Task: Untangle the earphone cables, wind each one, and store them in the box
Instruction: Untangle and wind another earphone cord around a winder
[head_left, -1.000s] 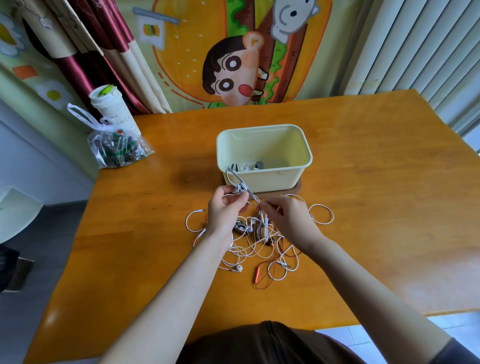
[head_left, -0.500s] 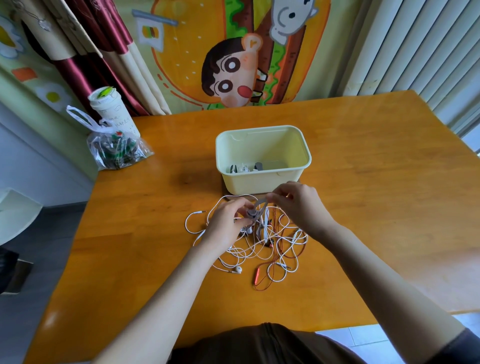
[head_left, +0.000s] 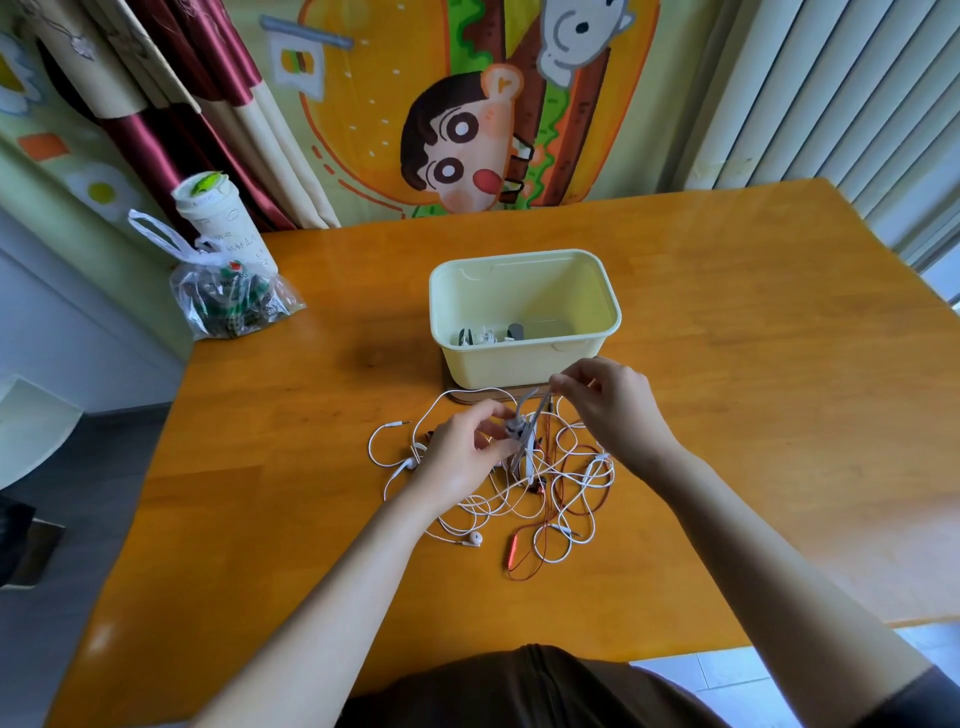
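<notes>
Just below the middle of the frame, the left hand is pinching a small grey cable bundle, which a second ago was looser loops lifted before the box. The right hand, to its upper right, is pinching the free tail and wrapping it round. This one is probably nearing storage; the white and red tangle is waiting on the table underneath.

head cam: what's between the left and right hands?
A grey earphone cable, coiled at the left hand and stretched up to the right hand, which pinches it. The tangle of white and red cables lies below. Head view.
</notes>
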